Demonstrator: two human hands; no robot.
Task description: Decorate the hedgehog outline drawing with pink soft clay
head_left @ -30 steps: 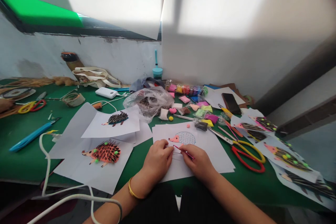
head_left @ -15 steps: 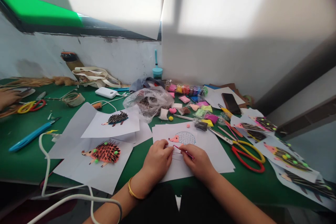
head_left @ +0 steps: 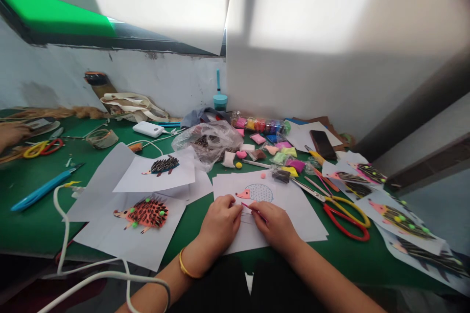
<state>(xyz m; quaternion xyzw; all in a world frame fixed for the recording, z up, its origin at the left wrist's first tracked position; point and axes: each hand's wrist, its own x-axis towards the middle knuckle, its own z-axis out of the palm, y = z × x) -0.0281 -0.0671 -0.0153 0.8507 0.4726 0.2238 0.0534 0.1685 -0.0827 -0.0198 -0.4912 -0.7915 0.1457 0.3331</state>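
A white sheet (head_left: 301,215) with a drawn hedgehog (head_left: 260,192) lies before me; its face is filled with pink clay and its scaly back is only outlined in blue. My right hand (head_left: 275,225) rests on the sheet, pinching a thin magenta stick tool (head_left: 245,205) that points left. My left hand (head_left: 221,222), with a yellow bracelet (head_left: 186,265) at the wrist, lies curled on the sheet's left side. Its fingertips are close to the tool's tip, and what they hold, if anything, is hidden. A small pink clay ball (head_left: 263,175) sits at the sheet's top.
Finished hedgehog pictures lie left (head_left: 150,215) and right (head_left: 404,220). Scissors (head_left: 347,217) lie right of my sheet. Behind are clay packets (head_left: 281,156), a plastic bag of seeds (head_left: 207,142) and a phone (head_left: 323,144). A white cable (head_left: 66,234) crosses the left; another person's hand (head_left: 12,136) is far left.
The fingers of my right hand have shifted along the magenta tool, and less of it shows now. My left hand stays put. At far left, the other person's hand and a dark flat object moved slightly.
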